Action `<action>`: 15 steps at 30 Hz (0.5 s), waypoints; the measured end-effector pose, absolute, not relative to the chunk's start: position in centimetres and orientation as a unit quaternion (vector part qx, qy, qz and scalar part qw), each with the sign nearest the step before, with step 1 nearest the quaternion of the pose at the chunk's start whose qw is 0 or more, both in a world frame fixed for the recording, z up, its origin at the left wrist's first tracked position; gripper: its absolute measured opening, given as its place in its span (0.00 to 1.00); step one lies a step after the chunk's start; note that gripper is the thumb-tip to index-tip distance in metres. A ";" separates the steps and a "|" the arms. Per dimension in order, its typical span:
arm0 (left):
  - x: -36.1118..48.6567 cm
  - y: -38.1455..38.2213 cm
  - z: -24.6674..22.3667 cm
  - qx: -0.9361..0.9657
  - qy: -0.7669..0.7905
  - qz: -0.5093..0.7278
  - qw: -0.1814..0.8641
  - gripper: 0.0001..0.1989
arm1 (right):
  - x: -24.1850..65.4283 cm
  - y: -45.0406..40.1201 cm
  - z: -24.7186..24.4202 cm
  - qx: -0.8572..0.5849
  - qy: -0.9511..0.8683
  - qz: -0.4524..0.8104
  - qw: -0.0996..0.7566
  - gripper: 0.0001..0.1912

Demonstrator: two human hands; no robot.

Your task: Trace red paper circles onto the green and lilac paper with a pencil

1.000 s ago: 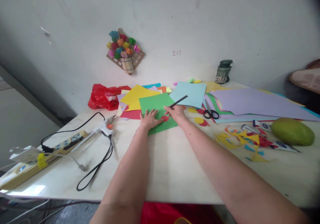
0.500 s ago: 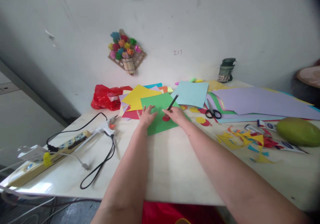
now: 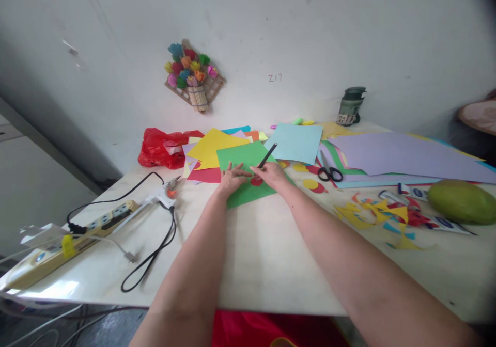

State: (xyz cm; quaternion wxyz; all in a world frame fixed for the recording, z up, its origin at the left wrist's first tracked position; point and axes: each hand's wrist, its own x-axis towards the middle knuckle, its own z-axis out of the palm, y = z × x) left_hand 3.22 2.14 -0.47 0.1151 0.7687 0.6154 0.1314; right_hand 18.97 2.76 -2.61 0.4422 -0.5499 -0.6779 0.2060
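Fingers of one right hand grasp one black pen; left's, spread.

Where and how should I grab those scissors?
I'd pinch the scissors by the black finger loops, coming from your side of the table. The loops face you, while the metal blades point away toward the wall, so your fingers should stay off the edges.

On the table, power strip left, paper sheets toward the back, scissors right of centre, fruit farther right, bottle behind.
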 end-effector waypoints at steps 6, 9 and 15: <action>3.4 2.6 -1.1 0.773 0.612 0.140 0.087 0.14 | 19.0 2.5 -2.3 -0.550 -0.671 0.224 0.443 0.16; 3.3 2.8 -1.3 0.780 0.605 0.139 0.085 0.13 | 19.0 2.4 -2.2 -0.553 -0.672 0.227 0.437 0.16; 3.0 2.9 -1.6 0.793 0.587 0.138 0.092 0.14 | 19.1 2.2 -2.2 -0.566 -0.677 0.214 0.419 0.19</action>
